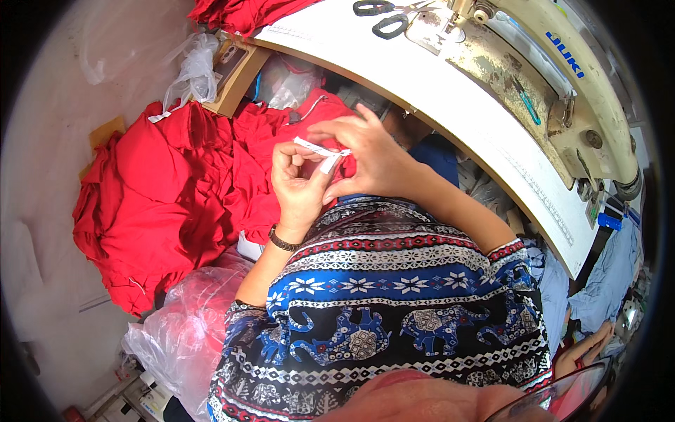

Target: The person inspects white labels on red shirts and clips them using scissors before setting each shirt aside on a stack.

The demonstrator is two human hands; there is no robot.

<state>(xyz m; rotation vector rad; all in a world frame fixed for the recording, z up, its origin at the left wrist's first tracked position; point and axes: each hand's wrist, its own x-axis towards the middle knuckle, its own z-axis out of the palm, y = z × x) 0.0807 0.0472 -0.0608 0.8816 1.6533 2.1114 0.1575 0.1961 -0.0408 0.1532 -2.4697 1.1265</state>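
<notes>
Both hands are raised in front of my body, close together, over red cloth [309, 116]. My left hand [301, 186] pinches a narrow white strip [328, 164], perhaps a tape or label, between thumb and fingers. At its other end, the fingers of my right hand [369, 156] also close on the strip. It looks folded or bent, with thin dark marks along one part. A dark bracelet [283, 239] circles my left wrist. The fingertips partly cover the strip, so its full length cannot be made out.
A large red cloth heap [155, 211] lies left, above a clear plastic bag [193, 302]. The white table [517, 144] curves along the right, carrying a sewing machine [605, 105], black-handled scissors [391, 25] and a teal tool [526, 102]. Another person's arm [583, 349] shows lower right.
</notes>
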